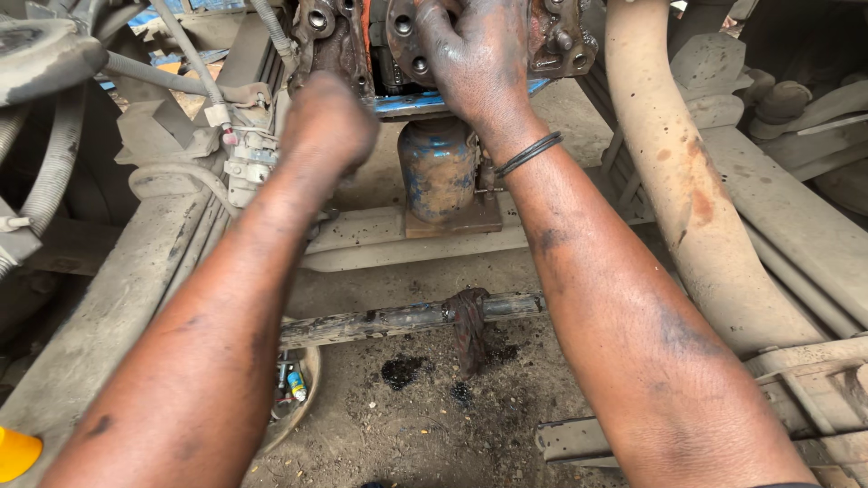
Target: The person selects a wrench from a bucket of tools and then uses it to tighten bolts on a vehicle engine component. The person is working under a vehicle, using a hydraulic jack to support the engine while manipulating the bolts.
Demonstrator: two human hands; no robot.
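Right hand (475,59): I see it laid over the rusty flanged housing (411,36), fingers curled on top.
Left hand (327,122): blurred beside housing; grip unclear.
Housing: above blue jack (438,167).

1. This is looking like a vehicle repair yard or rough workshop, seen from beneath or beside a truck chassis.
2. A dusty frame rail (117,298) and a large rusty pipe (669,172) are running past.
3. A blue bottle jack (438,167) is standing under a greasy housing (407,36).
4. Oil stains (402,369) are darkening the dirt ground.
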